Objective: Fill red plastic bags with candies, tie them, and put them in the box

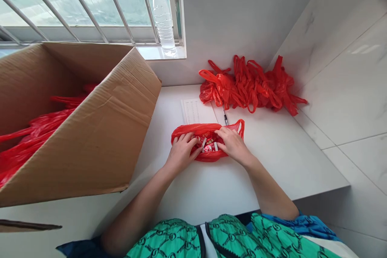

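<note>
A red plastic bag [208, 156] lies on the white table in front of me with its mouth spread wide. Small red-and-white printed packets [211, 147] show inside it. My left hand [182, 149] is at the left side of the opening, its fingers over the rim and the thumb reaching in toward the packets. On the right side, my right hand [232, 142] rests with its fingers bent over the rim, near the packets. Whether the fingertips pinch the plastic or a packet is partly hidden. One bag handle [242, 128] stands up beyond my right hand.
A large open cardboard box [117, 129] with red plastic bags [45, 129] inside stands on the left. Several red bags [250, 84] are heaped by the back wall. A notebook [199, 112] and a pen [225, 117] lie behind the bag. A water bottle [163, 20] stands on the windowsill.
</note>
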`<state>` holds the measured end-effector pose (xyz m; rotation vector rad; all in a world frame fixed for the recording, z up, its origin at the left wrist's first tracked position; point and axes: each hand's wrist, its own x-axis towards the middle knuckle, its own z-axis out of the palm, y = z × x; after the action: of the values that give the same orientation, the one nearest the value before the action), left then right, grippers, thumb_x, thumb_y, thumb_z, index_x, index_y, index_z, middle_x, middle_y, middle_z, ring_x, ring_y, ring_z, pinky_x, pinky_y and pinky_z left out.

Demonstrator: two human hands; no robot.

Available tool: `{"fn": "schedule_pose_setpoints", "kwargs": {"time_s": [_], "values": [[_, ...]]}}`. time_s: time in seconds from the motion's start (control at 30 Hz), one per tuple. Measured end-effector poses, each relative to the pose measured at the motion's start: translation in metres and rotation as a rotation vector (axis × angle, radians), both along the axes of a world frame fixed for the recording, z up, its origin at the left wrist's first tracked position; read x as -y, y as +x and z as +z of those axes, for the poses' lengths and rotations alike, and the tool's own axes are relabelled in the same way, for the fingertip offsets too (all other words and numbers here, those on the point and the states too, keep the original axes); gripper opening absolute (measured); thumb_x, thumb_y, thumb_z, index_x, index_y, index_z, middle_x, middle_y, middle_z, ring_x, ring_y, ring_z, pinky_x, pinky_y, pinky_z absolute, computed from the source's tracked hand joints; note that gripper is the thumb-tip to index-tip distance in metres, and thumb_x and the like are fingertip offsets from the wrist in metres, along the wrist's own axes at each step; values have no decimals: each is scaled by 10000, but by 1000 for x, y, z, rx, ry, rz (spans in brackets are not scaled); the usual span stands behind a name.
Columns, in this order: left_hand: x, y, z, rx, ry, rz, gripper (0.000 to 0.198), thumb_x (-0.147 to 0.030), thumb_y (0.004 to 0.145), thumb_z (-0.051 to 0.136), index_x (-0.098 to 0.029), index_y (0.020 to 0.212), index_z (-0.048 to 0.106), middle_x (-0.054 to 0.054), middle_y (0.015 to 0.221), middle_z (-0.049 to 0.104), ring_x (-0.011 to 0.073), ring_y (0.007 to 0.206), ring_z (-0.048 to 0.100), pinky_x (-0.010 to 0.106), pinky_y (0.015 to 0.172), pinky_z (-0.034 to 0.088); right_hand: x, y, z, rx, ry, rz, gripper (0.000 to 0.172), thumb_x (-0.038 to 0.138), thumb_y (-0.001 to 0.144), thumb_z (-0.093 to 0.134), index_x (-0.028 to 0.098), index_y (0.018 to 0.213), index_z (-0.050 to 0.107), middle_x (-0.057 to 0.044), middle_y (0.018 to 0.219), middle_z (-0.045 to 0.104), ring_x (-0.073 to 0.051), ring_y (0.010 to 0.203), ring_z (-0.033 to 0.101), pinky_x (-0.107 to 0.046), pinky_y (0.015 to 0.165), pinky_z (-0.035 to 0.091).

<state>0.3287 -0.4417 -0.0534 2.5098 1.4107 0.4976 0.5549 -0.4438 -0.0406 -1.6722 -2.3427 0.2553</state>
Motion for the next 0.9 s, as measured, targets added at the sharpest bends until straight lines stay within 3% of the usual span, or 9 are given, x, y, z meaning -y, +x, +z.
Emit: {"fn": "schedule_pose_setpoints", "kwargs": {"time_s": [0.1, 0.27, 0.33, 0.47, 0.6, 0.67, 0.77, 0.9], "values": [[0, -1, 0, 3, -16, -2, 159, -363, 933, 561, -261, 1005, 658, 67, 1334, 574, 284, 1164, 542, 441, 912, 410, 0, 1, 0, -72, -10, 11, 288, 109, 865, 601, 184, 1141, 630, -68, 1114, 662, -240, 1007, 609, -390, 875, 422], [0, -1, -3, 17, -22, 0, 160, -371, 932, 555, -263, 1004, 647, 77, 1345, 549, 300, 1225, 507, 457, 926, 412, -4, 2, -6, -108, -27, 29, 441, 118, 843, 627, 192, 1273, 560, -89, 1210, 670, -271, 1093, 607, -438, 908, 420], [0, -1, -3, 24, -18, 2, 165, -371, 933, 551, -251, 1000, 642, 92, 1359, 531, 311, 1264, 481, 463, 930, 414, -5, 3, -5, -185, -6, 24, 389, 155, 864, 626, 203, 1248, 586, -85, 1197, 684, -264, 1098, 615, -447, 928, 421], [0, -2, -1, 49, -23, 8, 170, -358, 930, 551, -238, 1001, 647, 104, 1348, 534, 314, 1265, 484, 469, 938, 422, -3, 2, 4, -489, 61, -51, 216, 252, 918, 585, 241, 1112, 679, -43, 1030, 730, -225, 1013, 645, -441, 936, 459], [0, -3, 3, 90, -28, 23, 191, -385, 925, 562, -239, 999, 660, 102, 1342, 556, 312, 1203, 527, 473, 929, 425, 2, -6, 10, -925, 93, -206, 197, 358, 878, 645, 251, 1029, 712, -43, 1020, 716, -215, 979, 655, -434, 931, 513], [1, -2, 7, 177, -24, 27, 229, -408, 920, 572, -239, 1053, 651, 102, 1349, 563, 308, 1202, 530, 465, 945, 418, 3, -11, 11, -1135, 44, -236, 243, 410, 850, 674, 237, 1018, 702, -49, 1007, 716, -216, 951, 669, -426, 911, 541], [3, 1, 16, 461, -132, -1, 278, -420, 927, 570, -216, 1112, 613, 84, 1160, 657, 250, 1065, 600, 383, 901, 453, 5, -20, 9, -1310, -75, -185, 281, 437, 823, 699, 226, 1009, 683, -44, 932, 721, -211, 893, 686, -408, 866, 572], [5, 3, 23, 839, -375, 31, 273, -428, 919, 581, -173, 821, 580, 16, 795, 622, 150, 729, 574, 259, 673, 453, 6, -24, 8, -1276, -154, -136, 236, 413, 820, 706, 265, 1002, 683, -26, 889, 718, -207, 867, 688, -408, 844, 583]]}}
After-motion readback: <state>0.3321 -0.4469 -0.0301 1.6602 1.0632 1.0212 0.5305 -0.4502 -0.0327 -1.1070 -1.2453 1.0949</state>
